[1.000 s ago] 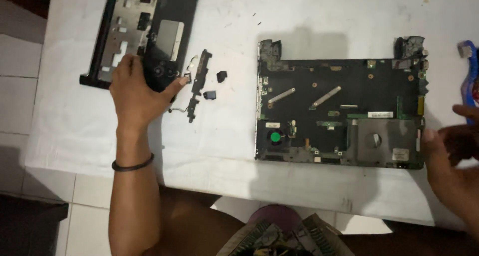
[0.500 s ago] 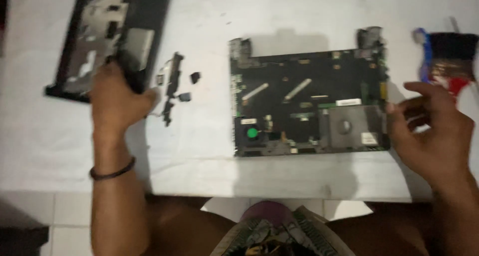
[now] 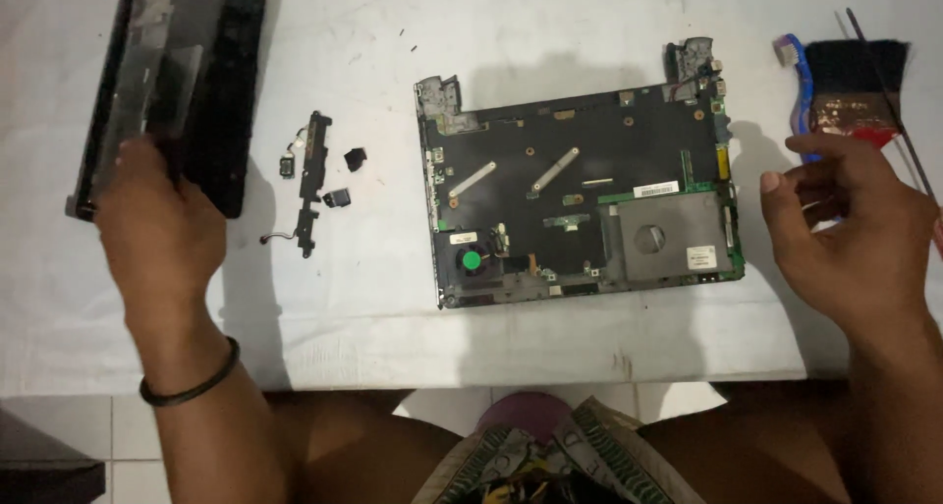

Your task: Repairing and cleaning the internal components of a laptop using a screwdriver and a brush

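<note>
The left hand (image 3: 157, 224), at the left of the frame, is closed around the near edge of a dark laptop cover panel (image 3: 147, 72), lifting it tilted off a flat black keyboard-like slab (image 3: 228, 111) lying under it in the upper left. The right hand (image 3: 845, 234) hovers at the right, fingers loosely curled and holding nothing, just below a black-bristled brush (image 3: 853, 91) with a blue-handled tool (image 3: 801, 91) beside it.

Between the hands, the opened laptop base (image 3: 580, 195) lies flat on the white desk (image 3: 344, 317), its fan (image 3: 473, 261) and board exposed. A thin speaker strip (image 3: 312, 180) and small black bits (image 3: 346, 175) lie left of it.

The step in hand looks like setting the stripped cover aside; the next move calls for a steady grip and room on the desk's left.
</note>
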